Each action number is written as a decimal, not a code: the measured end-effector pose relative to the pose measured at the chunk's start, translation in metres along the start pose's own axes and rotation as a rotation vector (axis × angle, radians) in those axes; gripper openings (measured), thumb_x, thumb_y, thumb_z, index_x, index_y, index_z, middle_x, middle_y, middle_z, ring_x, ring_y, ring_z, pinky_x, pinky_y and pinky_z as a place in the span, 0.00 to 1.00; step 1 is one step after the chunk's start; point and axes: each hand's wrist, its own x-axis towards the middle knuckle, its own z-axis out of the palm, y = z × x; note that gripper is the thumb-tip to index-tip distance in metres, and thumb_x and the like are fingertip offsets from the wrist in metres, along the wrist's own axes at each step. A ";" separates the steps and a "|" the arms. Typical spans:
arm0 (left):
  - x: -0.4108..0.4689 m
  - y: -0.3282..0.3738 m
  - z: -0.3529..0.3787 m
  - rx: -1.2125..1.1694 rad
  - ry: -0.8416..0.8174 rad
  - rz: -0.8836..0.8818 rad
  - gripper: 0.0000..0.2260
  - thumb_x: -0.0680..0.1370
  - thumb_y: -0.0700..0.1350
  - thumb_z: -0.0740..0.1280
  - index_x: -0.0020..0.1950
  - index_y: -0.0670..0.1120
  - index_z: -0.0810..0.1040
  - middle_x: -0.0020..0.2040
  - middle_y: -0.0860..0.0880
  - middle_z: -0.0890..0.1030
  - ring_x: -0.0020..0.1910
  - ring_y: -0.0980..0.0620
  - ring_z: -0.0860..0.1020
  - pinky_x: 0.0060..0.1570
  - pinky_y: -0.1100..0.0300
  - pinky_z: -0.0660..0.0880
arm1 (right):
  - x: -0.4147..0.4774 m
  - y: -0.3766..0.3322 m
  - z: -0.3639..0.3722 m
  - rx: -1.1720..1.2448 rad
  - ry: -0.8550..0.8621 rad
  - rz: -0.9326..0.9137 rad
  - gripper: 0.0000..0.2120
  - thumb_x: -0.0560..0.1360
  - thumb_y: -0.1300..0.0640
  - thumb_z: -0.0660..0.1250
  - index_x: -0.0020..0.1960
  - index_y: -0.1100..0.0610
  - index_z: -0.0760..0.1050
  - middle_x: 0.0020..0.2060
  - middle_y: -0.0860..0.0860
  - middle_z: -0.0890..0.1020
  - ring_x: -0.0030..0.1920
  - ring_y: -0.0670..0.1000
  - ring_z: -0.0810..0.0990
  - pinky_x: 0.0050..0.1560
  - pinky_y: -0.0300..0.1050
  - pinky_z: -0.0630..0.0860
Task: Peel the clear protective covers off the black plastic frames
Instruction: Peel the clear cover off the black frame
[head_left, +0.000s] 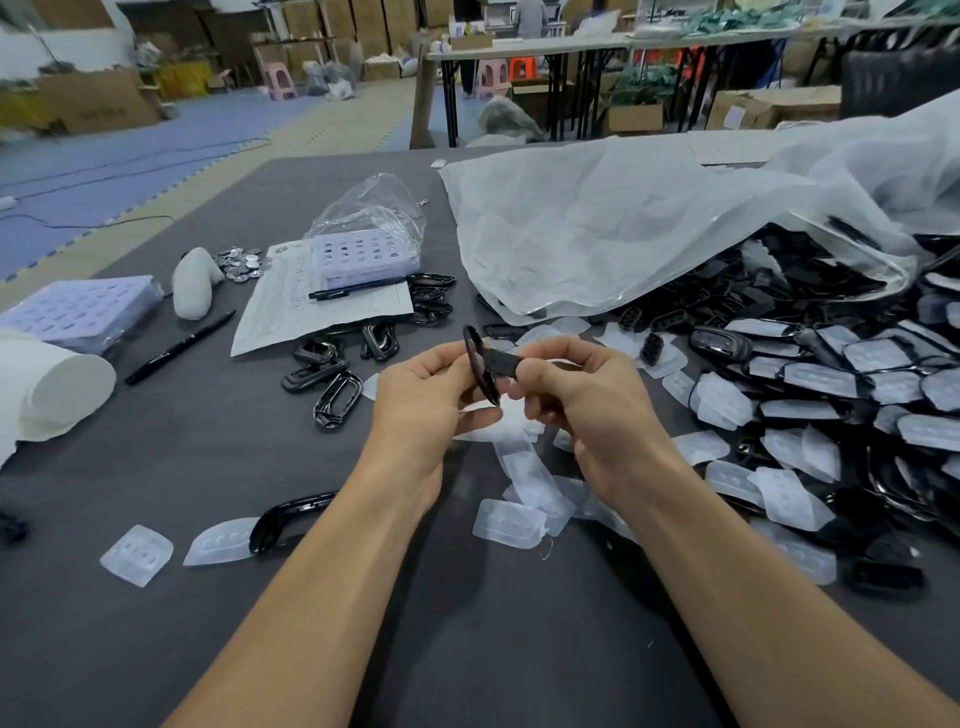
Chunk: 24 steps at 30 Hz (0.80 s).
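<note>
My left hand (421, 395) grips a black plastic frame (475, 364), held edge-on above the dark table (208, 597). My right hand (576, 389) pinches a dark piece (503, 362) that sticks out from the frame's right side. Whether a clear cover is on this frame I cannot tell. Several peeled clear covers (511, 522) lie on the table under and around my hands. A heap of covered black frames (831, 395) fills the right side. Several bare black frames (337, 397) lie left of my hands.
A big clear plastic bag (623, 223) drapes over the heap at the back right. A paper sheet (291, 312) with a pen, purple trays (72, 306), a second pen (179, 348), a white roll (52, 389) and metal discs (241, 262) occupy the left.
</note>
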 end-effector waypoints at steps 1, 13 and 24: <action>0.000 0.000 -0.001 0.005 0.032 0.016 0.05 0.80 0.37 0.71 0.47 0.45 0.85 0.39 0.46 0.87 0.35 0.54 0.83 0.34 0.64 0.80 | 0.000 0.000 -0.001 -0.009 0.044 -0.003 0.08 0.73 0.67 0.72 0.41 0.56 0.82 0.33 0.56 0.85 0.29 0.49 0.76 0.33 0.40 0.71; -0.002 0.002 -0.002 -0.020 0.038 0.009 0.04 0.77 0.35 0.74 0.44 0.42 0.84 0.37 0.45 0.86 0.32 0.54 0.82 0.34 0.65 0.80 | 0.000 -0.003 -0.003 0.161 -0.106 0.153 0.19 0.79 0.65 0.63 0.36 0.54 0.86 0.40 0.55 0.88 0.38 0.49 0.86 0.42 0.41 0.80; -0.005 0.002 0.001 0.094 0.069 0.088 0.05 0.74 0.34 0.74 0.42 0.43 0.85 0.34 0.45 0.85 0.28 0.53 0.78 0.35 0.63 0.80 | 0.000 -0.003 -0.004 0.195 -0.139 0.199 0.11 0.77 0.65 0.71 0.37 0.55 0.82 0.39 0.55 0.86 0.39 0.49 0.84 0.41 0.38 0.78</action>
